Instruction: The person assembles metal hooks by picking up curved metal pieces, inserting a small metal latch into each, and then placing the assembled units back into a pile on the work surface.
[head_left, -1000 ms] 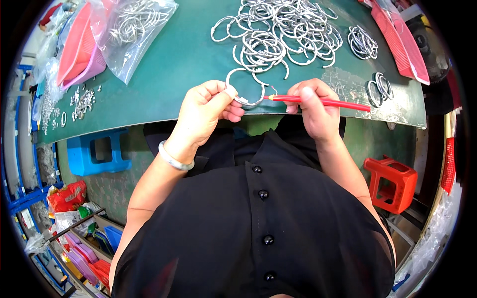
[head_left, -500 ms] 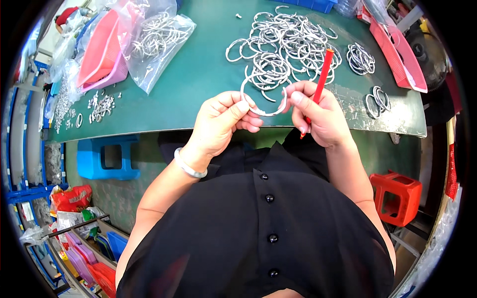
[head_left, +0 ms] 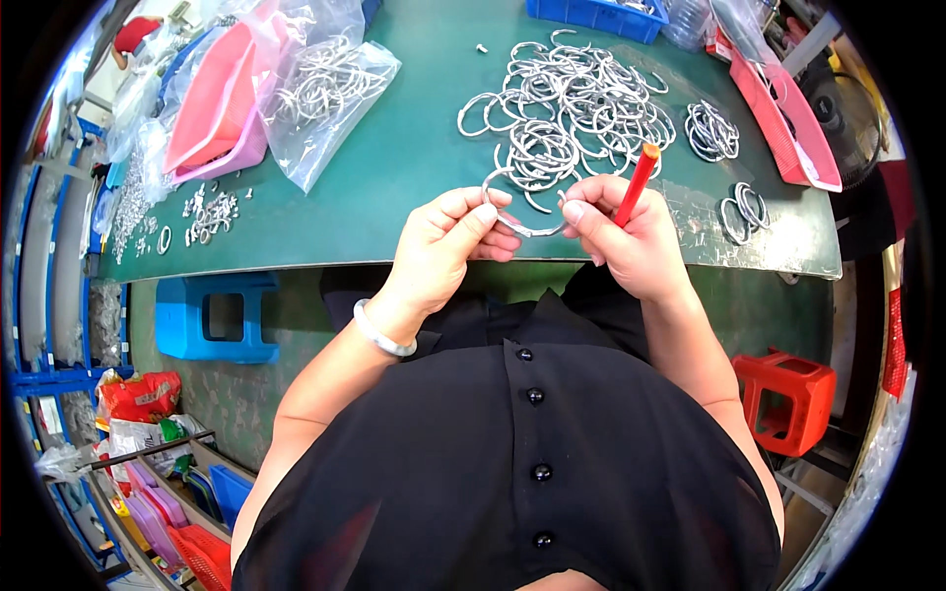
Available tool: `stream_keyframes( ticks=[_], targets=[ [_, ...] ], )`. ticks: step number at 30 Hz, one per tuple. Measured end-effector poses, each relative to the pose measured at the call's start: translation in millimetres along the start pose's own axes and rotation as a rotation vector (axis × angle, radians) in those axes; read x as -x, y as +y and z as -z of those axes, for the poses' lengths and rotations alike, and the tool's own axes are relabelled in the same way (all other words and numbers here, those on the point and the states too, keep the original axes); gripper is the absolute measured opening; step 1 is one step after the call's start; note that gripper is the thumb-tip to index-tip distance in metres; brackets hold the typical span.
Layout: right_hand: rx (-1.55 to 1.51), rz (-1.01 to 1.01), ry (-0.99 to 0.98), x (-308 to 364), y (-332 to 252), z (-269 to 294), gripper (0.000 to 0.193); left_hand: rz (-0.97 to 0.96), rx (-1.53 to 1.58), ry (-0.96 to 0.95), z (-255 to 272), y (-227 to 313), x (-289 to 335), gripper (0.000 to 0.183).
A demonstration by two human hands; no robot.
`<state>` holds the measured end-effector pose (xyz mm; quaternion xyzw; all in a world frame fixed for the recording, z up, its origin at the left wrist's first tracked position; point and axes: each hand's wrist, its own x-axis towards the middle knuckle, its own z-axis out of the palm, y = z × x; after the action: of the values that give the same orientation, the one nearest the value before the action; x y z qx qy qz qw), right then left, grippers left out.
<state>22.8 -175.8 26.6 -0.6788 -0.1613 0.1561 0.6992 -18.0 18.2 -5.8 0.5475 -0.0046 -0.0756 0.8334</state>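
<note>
Between my two hands, near the table's front edge, is an open silver-grey bangle (head_left: 530, 232) with its gap facing away from me. My left hand (head_left: 443, 236) is closed, pinching one side of it between thumb and fingers. With thumb and index finger, my right hand (head_left: 626, 236) grips the other end. The same right hand clasps a red pencil-like stick (head_left: 639, 185), tilted up with its tan end on top. Just beyond lies a large loose pile of similar bangles (head_left: 581, 98). Two smaller groups of bangles (head_left: 711, 131) lie right of it.
A clear bag of bangles (head_left: 330, 98) and a pink basket (head_left: 212, 108) stand at left, near small metal parts (head_left: 212, 212). Another pink basket (head_left: 783, 118) is at right, a blue crate (head_left: 596, 18) at back. Blue (head_left: 217, 320) and red (head_left: 788, 399) stools are below the table.
The bangle has tilted lower between my hands. My right hand has turned, so the red stick's lower tip no longer shows. The view has shifted slightly.
</note>
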Motion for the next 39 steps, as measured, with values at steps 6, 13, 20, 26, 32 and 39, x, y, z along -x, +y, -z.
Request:
stream_keyframes(
  ticks=[6, 13, 20, 26, 32, 39],
  targets=[
    [0.108, 0.166, -0.065, -5.2, -9.9, -17.7, 0.006, 0.176, 0.209, -0.092, 8.0, -9.1, -5.9, 0.021],
    [-0.070, 0.126, -0.092, -12.8, -10.5, -19.3, 0.008, 0.268, 0.361, -0.151, 9.1, -9.2, -9.7, 0.020],
    [-0.132, 0.130, -0.092, -22.1, -14.5, -20.2, 0.012, 0.307, 0.428, -0.222, 9.4, -8.8, -16.0, 0.018],
    [-0.150, 0.115, -0.099, -33.5, -10.7, -16.1, 0.014, 0.404, 0.506, -0.278, 10.6, -10.9, -22.3, 0.017],
    [-0.104, 0.101, -0.103, -37.7, -11.2, -9.8, 0.008, 0.458, 0.509, -0.289, 7.3, -10.9, -28.9, 0.018],
    [-0.129, 0.002, -0.119, -45.7, -9.2, -8.9, 0.007, 0.474, 0.531, -0.313, 7.4, -11.4, -35.1, 0.019]
  ],
)
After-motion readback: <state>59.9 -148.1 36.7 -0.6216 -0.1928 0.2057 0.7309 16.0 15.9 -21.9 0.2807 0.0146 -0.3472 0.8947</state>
